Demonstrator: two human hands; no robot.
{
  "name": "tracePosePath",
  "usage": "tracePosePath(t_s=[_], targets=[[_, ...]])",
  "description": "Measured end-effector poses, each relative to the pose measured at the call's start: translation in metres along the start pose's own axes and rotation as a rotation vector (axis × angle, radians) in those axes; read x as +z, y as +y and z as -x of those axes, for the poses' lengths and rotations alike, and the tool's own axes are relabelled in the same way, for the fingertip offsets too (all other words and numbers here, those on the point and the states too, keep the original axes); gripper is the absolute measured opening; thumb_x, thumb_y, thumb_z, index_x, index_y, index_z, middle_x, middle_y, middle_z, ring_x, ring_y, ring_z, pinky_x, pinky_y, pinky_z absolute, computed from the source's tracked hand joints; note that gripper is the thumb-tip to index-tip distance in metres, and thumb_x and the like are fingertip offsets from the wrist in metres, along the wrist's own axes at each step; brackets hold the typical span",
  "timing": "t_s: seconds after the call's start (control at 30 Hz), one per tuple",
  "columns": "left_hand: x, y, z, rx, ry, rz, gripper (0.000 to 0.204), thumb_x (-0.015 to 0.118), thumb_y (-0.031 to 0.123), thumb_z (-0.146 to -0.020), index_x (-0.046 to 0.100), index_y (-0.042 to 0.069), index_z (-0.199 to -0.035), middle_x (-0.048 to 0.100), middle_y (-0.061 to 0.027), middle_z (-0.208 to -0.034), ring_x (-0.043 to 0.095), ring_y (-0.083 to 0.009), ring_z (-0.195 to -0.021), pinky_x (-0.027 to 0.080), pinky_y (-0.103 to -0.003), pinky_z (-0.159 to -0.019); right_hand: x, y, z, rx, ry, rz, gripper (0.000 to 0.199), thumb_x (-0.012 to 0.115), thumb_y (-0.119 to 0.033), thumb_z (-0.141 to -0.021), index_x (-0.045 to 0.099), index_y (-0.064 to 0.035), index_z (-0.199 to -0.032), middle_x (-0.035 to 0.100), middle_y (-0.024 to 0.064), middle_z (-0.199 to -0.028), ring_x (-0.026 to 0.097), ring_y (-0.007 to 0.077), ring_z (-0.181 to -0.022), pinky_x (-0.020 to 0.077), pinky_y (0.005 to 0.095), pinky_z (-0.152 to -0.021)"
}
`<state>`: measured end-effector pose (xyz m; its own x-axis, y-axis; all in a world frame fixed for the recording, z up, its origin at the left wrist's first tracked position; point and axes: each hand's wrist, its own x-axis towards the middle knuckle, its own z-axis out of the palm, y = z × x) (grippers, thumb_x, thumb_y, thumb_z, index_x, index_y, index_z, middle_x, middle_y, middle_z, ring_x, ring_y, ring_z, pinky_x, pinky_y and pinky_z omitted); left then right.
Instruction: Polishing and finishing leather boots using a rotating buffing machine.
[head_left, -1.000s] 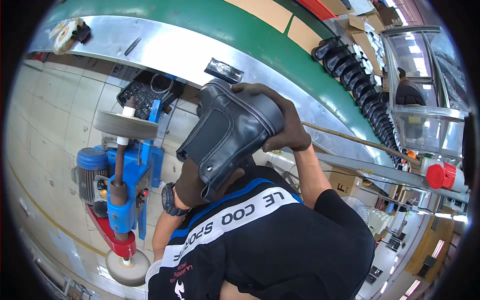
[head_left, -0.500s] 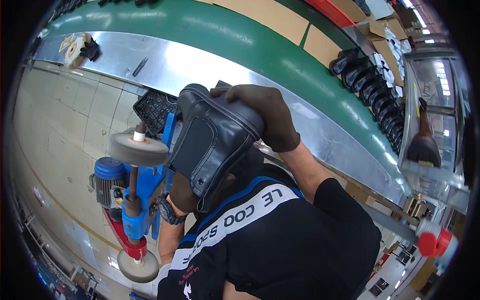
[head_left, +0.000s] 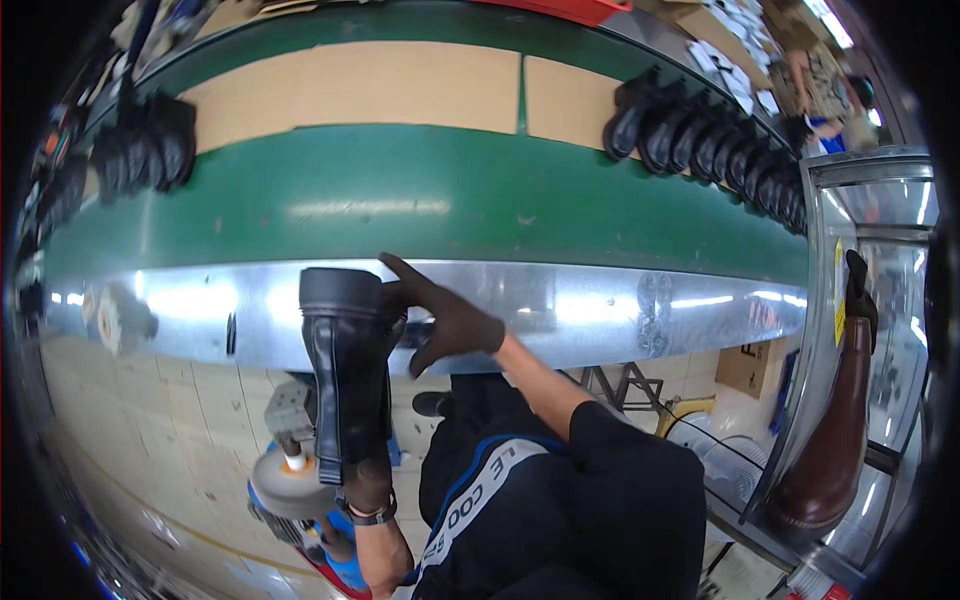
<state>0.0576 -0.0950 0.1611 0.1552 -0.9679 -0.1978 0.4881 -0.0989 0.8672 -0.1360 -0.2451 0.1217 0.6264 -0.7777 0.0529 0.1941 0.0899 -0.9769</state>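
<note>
A black leather boot (head_left: 345, 375) hangs upside down left of centre, its thick sole up and its shaft opening down toward me. My left hand (head_left: 368, 485), in a brown glove, bears it at the shaft opening; its fingers are hidden by the boot. Beside the sole end, on the boot's right, is my right hand (head_left: 455, 318), also gloved in brown. Its fingers and thumb are spread, with the fingertips close to the boot; whether they touch it I cannot tell.
Below the boot stands a machine with a grey buffing wheel (head_left: 290, 482). Beyond runs a metal ledge (head_left: 560, 310) along a green work surface (head_left: 480, 190) with cardboard sheets and rows of black boots (head_left: 690, 145). At right, a metal frame (head_left: 815, 290) holds a brown boot (head_left: 825, 450). Another person (head_left: 815, 85) is far right.
My view has swung toward the bench. The boot has turned sole up and moved away from my chest. My right hand has let go of the sole end and spread its fingers.
</note>
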Motion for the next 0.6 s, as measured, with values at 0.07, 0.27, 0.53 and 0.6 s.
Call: tracePosePath(t_s=[0.07, 0.27, 0.53, 0.6], targets=[[0.048, 0.011, -0.033, 0.023, -0.155, -0.421, 0.048, 0.046, 0.023, -0.088, 0.035, 0.006, -0.131, 0.04, -0.0102, -0.132, 0.04, -0.0205, -0.119, 0.03, -0.032, -0.099, 0.01, 0.001, 0.004, -0.211, 0.336, 0.127, 0.113, 0.079, -0.018, -0.062, -0.001, -0.0116, -0.14, 0.048, 0.0114, -0.12, 0.047, 0.0249, -0.109, 0.0349, 0.0379, -0.096], [0.183, 0.05, -0.115, -0.231, -0.684, -0.487, 0.068, 0.064, -0.002, -0.066, 0.037, -0.002, -0.129, 0.042, -0.0172, -0.127, 0.041, -0.0233, -0.118, 0.031, -0.032, -0.098, -0.086, 0.14, -0.027, -0.268, 0.979, -0.606, 0.045, 0.045, -0.031, -0.089, 0.037, -0.0047, -0.124, 0.055, 0.0099, -0.109, 0.053, 0.0244, -0.101, 0.0409, 0.0333, -0.089], [0.08, 0.041, -0.1, -0.346, -0.368, -0.533, 0.045, 0.048, 0.002, -0.082, 0.041, -0.002, -0.126, 0.048, -0.0146, -0.125, 0.047, -0.0242, -0.114, 0.034, -0.034, -0.098, -0.355, 0.029, -0.011, 0.233, 1.447, 0.773, 0.061, 0.073, -0.036, -0.057, 0.054, -0.007, -0.107, 0.063, 0.0125, -0.096, 0.06, 0.0271, -0.091, 0.0466, 0.0368, -0.08], [0.05, 0.043, -0.084, -0.389, -0.19, -0.636, 0.042, 0.047, 0.007, -0.084, 0.043, -0.002, -0.125, 0.049, -0.0154, -0.124, 0.048, -0.0251, -0.113, 0.035, -0.034, -0.096, -0.388, 0.026, 0.002, 0.364, 1.347, 0.822, 0.055, 0.068, -0.038, -0.059, 0.056, -0.0135, -0.107, 0.062, 0.0147, -0.098, 0.058, 0.0297, -0.097, 0.0454, 0.0396, -0.083]])
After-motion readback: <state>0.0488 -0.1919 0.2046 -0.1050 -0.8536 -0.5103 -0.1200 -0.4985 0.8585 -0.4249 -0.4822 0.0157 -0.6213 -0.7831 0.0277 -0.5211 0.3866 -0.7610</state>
